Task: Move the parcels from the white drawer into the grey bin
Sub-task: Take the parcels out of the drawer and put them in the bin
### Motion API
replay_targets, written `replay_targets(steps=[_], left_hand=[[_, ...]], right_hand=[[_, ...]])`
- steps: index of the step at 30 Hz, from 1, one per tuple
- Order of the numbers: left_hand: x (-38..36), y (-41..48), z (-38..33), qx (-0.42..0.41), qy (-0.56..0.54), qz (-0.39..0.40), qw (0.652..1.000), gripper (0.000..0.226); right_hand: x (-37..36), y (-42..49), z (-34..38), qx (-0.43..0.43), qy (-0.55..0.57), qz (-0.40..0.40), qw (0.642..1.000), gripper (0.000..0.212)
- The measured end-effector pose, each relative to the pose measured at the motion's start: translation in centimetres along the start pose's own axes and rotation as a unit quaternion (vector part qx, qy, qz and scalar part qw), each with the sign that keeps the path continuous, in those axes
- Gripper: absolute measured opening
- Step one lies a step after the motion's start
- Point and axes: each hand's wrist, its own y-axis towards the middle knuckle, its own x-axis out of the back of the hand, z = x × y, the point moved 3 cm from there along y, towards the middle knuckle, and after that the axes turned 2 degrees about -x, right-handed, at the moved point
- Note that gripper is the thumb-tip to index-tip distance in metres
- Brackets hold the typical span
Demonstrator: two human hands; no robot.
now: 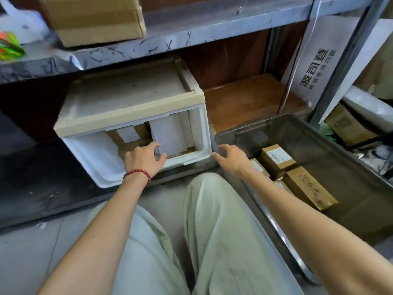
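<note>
The white drawer (200, 133) stands pulled out of its beige-topped case under the shelf. Inside lie a white parcel (170, 135) on the right and a brown box with a white label (128, 135) behind it. My left hand (144, 159), with a red bead bracelet, reaches into the drawer, fingers spread at the white parcel's lower left corner; whether it grips the parcel is unclear. My right hand (230, 157) hovers open between the drawer's right corner and the grey bin (319, 133). Brown cardboard parcels (276, 159) (308, 187) lie in the bin.
A metal shelf (191, 33) with a cardboard box (95, 20) runs above the drawer. A wooden board (251, 99) lies behind the bin. A shelf post (344, 67) and more boxes (346, 126) stand at right. My knees (212, 220) are just before the drawer.
</note>
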Motion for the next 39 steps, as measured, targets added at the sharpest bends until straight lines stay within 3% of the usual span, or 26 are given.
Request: replay_targets(steps=[9,14,22,31,39], left_hand=[[1.6,-2.8,6.0,0.049,-0.001,0.0,0.999,0.046],[-0.3,-4.3,8.5,0.088,-0.002,0.025,0.996,0.045],[-3.8,-1.2,9.7,0.098,-0.006,0.03,0.995,0.049],[-9.7,5.2,7.6,0.024,0.032,0.05,0.998,0.052],[-14.8,10.7,8.0,-0.008,0.079,0.087,0.993,0.058]], right_hand=[[-3.2,0.0,8.7,0.102,0.008,0.039,0.994,0.056],[-6.2,0.6,9.9,0.086,0.043,0.068,0.993,0.059],[-8.7,4.3,7.2,0.058,-0.034,0.036,0.997,0.061],[-12.0,10.2,6.8,0.094,-0.093,0.046,0.99,0.061],[-14.7,17.0,5.8,0.032,-0.059,0.051,0.996,0.066]])
